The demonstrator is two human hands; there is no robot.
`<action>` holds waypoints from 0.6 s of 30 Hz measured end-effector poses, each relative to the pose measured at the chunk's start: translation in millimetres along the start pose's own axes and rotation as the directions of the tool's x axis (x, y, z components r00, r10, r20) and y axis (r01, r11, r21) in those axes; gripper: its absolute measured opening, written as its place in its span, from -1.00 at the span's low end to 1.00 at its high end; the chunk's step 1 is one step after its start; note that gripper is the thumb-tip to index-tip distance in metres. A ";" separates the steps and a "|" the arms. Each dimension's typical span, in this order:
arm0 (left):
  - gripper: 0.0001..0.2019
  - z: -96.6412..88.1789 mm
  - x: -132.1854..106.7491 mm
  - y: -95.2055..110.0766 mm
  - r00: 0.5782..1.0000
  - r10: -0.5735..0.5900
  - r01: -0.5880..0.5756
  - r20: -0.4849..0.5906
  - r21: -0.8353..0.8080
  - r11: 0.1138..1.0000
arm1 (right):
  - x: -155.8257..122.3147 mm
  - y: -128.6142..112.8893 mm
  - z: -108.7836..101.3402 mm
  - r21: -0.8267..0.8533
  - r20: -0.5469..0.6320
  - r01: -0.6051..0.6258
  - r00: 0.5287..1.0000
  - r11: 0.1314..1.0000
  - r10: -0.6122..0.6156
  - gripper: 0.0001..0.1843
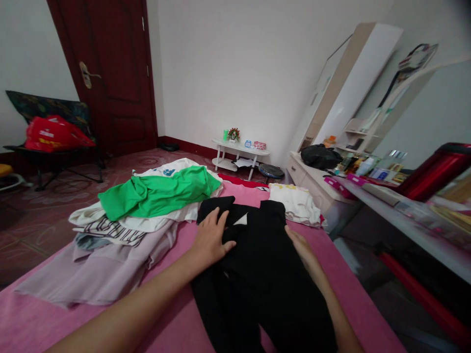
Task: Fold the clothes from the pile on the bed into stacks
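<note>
A black garment (265,264) lies spread on the pink bed cover (169,314), its lower part reaching toward me. Whether it is a top or trousers I cannot tell. A small white patch (241,219) shows near its far end. My left hand (211,240) rests on the garment's left side, fingers spread and pointing away from me. Along the right edge my right hand (300,245) touches the cloth with fingers stretched out; part of that hand is hidden by the fabric.
At left a loose pile holds a green garment (162,191), white clothes and a pale mauve garment (99,274). Folded white clothes (294,203) lie beyond my right hand. A cluttered dresser (309,176) and a table edge (412,225) flank the bed's right side.
</note>
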State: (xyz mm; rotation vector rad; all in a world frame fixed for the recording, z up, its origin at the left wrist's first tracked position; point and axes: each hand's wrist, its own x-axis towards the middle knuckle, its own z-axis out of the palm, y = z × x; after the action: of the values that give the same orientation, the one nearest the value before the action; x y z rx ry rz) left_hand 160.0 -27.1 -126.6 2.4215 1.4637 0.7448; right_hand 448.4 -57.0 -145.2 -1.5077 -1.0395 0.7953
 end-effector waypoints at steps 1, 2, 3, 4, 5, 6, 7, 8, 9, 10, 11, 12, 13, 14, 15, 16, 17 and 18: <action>-0.14 6.6 4.0 -10.6 0.994 -0.076 0.075 0.075 0.009 0.997 | -1.5 -6.1 2.2 0.017 0.065 -0.052 0.997 0.999 0.050 -0.48; -0.11 11.2 6.5 -19.0 0.984 -0.118 0.117 0.133 0.015 0.993 | -3.2 -12.9 4.8 0.025 0.125 -0.104 0.987 0.994 0.100 -0.48; -0.12 13.7 7.5 -24.7 0.977 -0.132 0.130 0.167 0.022 0.991 | -5.3 -19.6 7.7 0.028 0.171 -0.147 0.975 0.989 0.140 -0.49; -0.17 14.6 7.5 -27.8 0.976 -0.125 0.121 0.176 0.030 0.992 | -7.5 -25.6 10.8 0.029 0.196 -0.175 0.967 0.984 0.166 -0.50; -0.24 14.2 6.9 -28.7 0.980 -0.104 0.099 0.171 0.039 0.994 | -9.9 -30.5 14.1 0.034 0.204 -0.195 0.962 0.980 0.184 -0.51; -0.31 13.0 6.1 -27.9 0.984 -0.081 0.074 0.161 0.048 0.996 | -12.1 -34.0 17.3 0.045 0.199 -0.202 0.961 0.978 0.190 -0.53; -0.38 11.5 5.4 -26.0 0.986 -0.064 0.056 0.153 0.053 0.997 | -14.0 -36.1 20.2 0.059 0.190 -0.199 0.964 0.978 0.185 -0.56; -0.45 10.0 4.9 -23.9 0.987 -0.049 0.041 0.150 0.053 0.998 | -15.4 -37.2 22.2 0.080 0.180 -0.192 0.968 0.978 0.175 -0.57; -0.50 8.8 4.9 -22.0 0.988 -0.036 0.029 0.149 0.047 0.998 | -16.1 -37.6 22.9 0.101 0.168 -0.179 0.973 0.979 0.161 -0.59; -0.55 8.1 5.2 -20.8 0.989 -0.025 0.019 0.148 0.040 0.999 | -15.8 -37.9 22.1 0.115 0.147 -0.163 0.978 0.980 0.145 -0.60; -0.61 7.7 5.9 -20.6 0.989 -0.020 0.015 0.148 0.036 0.999 | -14.7 -38.6 19.6 0.120 0.111 -0.139 0.986 0.983 0.126 -0.63; -0.67 7.7 7.0 -21.4 0.989 -0.025 0.020 0.148 0.035 0.999 | -12.8 -40.2 15.7 0.120 0.054 -0.111 0.993 0.987 0.105 -0.66; -0.72 7.8 8.2 -23.0 0.988 -0.041 0.036 0.148 0.039 0.999 | -10.4 -43.0 11.1 0.116 -0.023 -0.084 0.996 0.990 0.087 -0.70; -0.75 7.7 9.5 -25.2 0.987 -0.066 0.060 0.144 0.048 0.997 | -8.2 -47.3 6.7 0.112 -0.109 -0.060 0.991 0.992 0.072 -0.72; -0.76 7.4 10.9 -27.7 0.986 -0.092 0.085 0.139 0.057 0.995 | -6.9 -53.1 3.5 0.112 -0.191 -0.040 0.980 0.993 0.061 -0.73; -0.76 6.6 12.2 -30.2 0.985 -0.113 0.105 0.132 0.065 0.992 | -7.2 -60.4 2.5 0.123 -0.262 -0.022 0.964 0.992 0.053 -0.72; -0.77 5.4 13.4 -32.5 0.985 -0.125 0.117 0.122 0.070 0.991 | -10.2 -69.2 4.6 0.143 -0.316 0.001 0.948 0.990 0.044 -0.69; -0.77 3.7 14.5 -34.3 0.985 -0.132 0.124 0.110 0.075 0.989 | -16.5 -78.9 10.3 0.168 -0.352 0.037 0.936 0.985 0.025 -0.63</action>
State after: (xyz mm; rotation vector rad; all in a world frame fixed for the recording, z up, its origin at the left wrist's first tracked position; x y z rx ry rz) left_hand 141.1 2.4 -140.0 2.3482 1.6043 0.5273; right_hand 417.4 -65.7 -70.5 -1.4314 -0.6878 0.5652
